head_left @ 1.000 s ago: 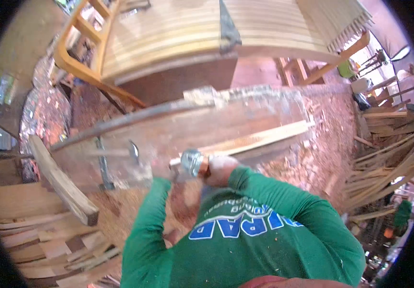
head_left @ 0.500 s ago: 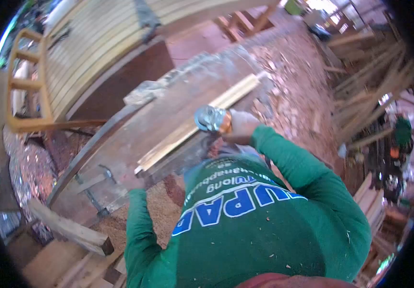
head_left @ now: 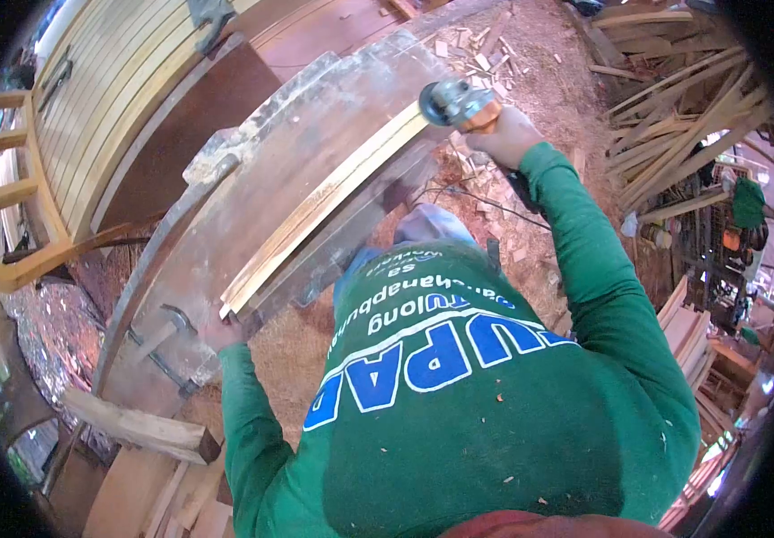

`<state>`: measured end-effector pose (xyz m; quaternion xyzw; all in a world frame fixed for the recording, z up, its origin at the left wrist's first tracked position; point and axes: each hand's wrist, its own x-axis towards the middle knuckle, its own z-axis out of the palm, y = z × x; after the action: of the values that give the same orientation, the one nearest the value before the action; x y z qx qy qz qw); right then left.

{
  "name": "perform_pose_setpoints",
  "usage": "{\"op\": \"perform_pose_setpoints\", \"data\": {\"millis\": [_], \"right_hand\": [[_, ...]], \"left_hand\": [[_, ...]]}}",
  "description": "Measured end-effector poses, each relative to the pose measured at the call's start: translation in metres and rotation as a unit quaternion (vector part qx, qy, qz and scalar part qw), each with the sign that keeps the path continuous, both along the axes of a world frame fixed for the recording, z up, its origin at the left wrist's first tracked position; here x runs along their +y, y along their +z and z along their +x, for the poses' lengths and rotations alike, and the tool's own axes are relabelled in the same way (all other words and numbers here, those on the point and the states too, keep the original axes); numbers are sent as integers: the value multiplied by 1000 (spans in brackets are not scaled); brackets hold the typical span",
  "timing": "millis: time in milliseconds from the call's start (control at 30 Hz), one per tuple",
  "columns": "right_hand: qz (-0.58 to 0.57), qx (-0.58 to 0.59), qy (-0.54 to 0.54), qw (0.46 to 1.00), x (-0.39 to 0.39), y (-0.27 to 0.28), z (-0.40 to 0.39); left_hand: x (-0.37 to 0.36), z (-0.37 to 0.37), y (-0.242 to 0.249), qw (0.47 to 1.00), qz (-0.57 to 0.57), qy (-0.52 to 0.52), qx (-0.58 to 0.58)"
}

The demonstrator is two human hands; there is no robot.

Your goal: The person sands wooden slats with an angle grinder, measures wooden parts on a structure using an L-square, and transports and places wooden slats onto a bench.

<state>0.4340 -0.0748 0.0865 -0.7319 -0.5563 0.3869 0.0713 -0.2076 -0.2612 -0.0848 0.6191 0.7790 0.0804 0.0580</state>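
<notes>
Pale wooden strips (head_left: pixel 324 202) lie stacked along the front edge of a dusty workbench (head_left: pixel 261 161). My right hand (head_left: pixel 511 136) grips a power tool (head_left: pixel 457 104) with a metal head and orange band, set at the far end of the strips. My left hand (head_left: pixel 222 334) holds the near end of the strips at the bench edge, its fingers mostly hidden. Both arms wear green sleeves.
A hammer (head_left: pixel 165 323) lies on the bench near my left hand. A yellow wooden chair frame (head_left: pixel 19 179) and a slatted panel (head_left: pixel 127 81) stand beyond the bench. Sawdust and offcuts (head_left: pixel 486 54) cover the floor. Stacked laths (head_left: pixel 683 117) lean at right. A plank (head_left: pixel 140 426) lies below.
My right hand has run the power tool along the strips, from mid-length out to their far end. My left hand stays at the near end. The view has swung left.
</notes>
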Motion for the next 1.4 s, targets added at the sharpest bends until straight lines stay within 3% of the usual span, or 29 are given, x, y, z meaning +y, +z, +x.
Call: {"op": "perform_pose_setpoints", "data": {"millis": [133, 200, 300, 400, 500, 600, 633, 733, 767, 867, 900, 967, 1033, 1067, 1133, 1167, 1200, 1267, 1400], "right_hand": [[65, 97, 45, 992, -17, -34, -31], [-65, -65, 172, 981, -14, 6, -85], [47, -72, 102, 991, -31, -4, -95], [-13, 10, 58, 998, -19, 10, -43], [30, 9, -12, 999, -19, 4, -8], [38, 25, 34, 998, -22, 0, -43], [-9, -1, 62, 998, -23, 8, -61], [36, -58, 90, 994, -39, -6, -86], [59, -24, 103, 993, -41, -23, -74], [3, 48, -8, 999, -36, 6, -34], [28, 23, -34, 999, -41, -3, -5], [74, 9, -97, 992, -50, -12, 55], [108, 32, -163, 980, -70, -6, 92], [124, 44, -188, 973, -80, 0, 103], [78, 85, -201, 973, -97, 0, 121], [55, 106, -206, 971, -96, -4, 125], [53, 128, -173, 975, -93, -9, 119], [49, 169, -116, 978, -91, -16, 89], [50, 285, 15, 957, -56, -11, -12]], "left_hand": [[-3, -5, 0, 999, -30, 7, -12], [0, -4, 2, 1000, 1, -19, 1], [3, -6, -3, 999, 13, -27, -21], [0, -4, 3, 999, -23, -16, 22], [6, 7, 15, 999, -2, -21, 24], [1, 5, 14, 1000, 4, -14, 14], [0, 3, 12, 1000, 8, -17, 21], [5, 3, 17, 999, 5, -35, 34], [7, 5, 20, 998, 1, -42, 36], [13, 0, 25, 977, -141, -25, 160], [35, 25, 60, 945, -290, 26, 152], [53, 37, 102, 964, -249, 18, -96], [67, 51, 120, 968, -181, -47, -169], [77, 63, 119, 977, -140, -107, -121], [90, 94, 110, 965, -139, -166, -151], [100, 121, 112, 959, -198, -178, -97], [111, 147, 114, 946, -259, -191, -43], [115, 171, 74, 962, -210, -175, -13], [119, 191, 76, 970, -175, -167, 2]]}}
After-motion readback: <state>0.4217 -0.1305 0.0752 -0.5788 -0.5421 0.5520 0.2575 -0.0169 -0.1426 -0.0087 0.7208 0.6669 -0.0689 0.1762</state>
